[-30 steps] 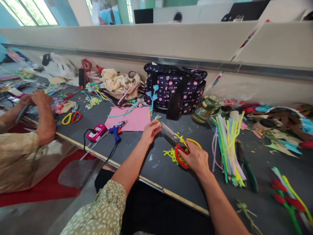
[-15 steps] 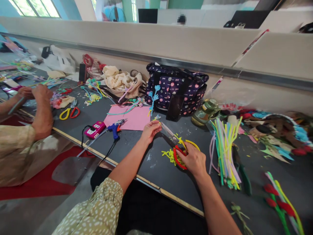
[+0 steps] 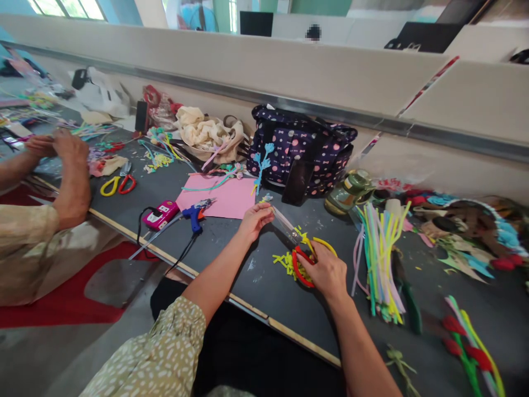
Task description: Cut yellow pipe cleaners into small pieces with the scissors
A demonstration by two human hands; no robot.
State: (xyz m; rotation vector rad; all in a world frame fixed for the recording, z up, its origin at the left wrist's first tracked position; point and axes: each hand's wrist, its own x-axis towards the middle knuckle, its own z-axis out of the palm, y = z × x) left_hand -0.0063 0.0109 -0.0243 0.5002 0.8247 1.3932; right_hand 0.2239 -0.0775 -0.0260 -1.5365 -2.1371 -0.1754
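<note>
Gripping scissors [image 3: 295,236] in the right hand [image 3: 328,270], with fingers curled through the red and yellow handles and blades slanting away toward the left hand [image 3: 256,220]. Pinching with the left thumb and fingertips, apparently on a small yellow piece [image 3: 264,203], mostly hidden, right at the scissor tips. Holding the 2 hands apart, with only the scissors spanning the space between. Cannot tell the exact gap between the 2 blades. Working over a dark tabletop [image 3: 297,314], with a loose scatter of yellow clippings [image 3: 283,259] beneath and beside the red handle. Facing a blue flower stem [image 3: 262,162], upright just past the left hand, in front of a dark patterned bag [image 3: 281,140] with a black phone [image 3: 298,182] leaning on it. To the left of that stem, seen lying flat: a pink sheet [image 3: 227,198], near a blue glue gun [image 3: 193,216] and a magenta box [image 3: 161,215]. To the right, near the right hand: a bundle of multicolored fuzzy stems [image 3: 384,259]. Farther left, well apart: a co-worker's 2 hands [image 3: 68,146], close together, and another pair of scissors [image 3: 127,184].
</note>
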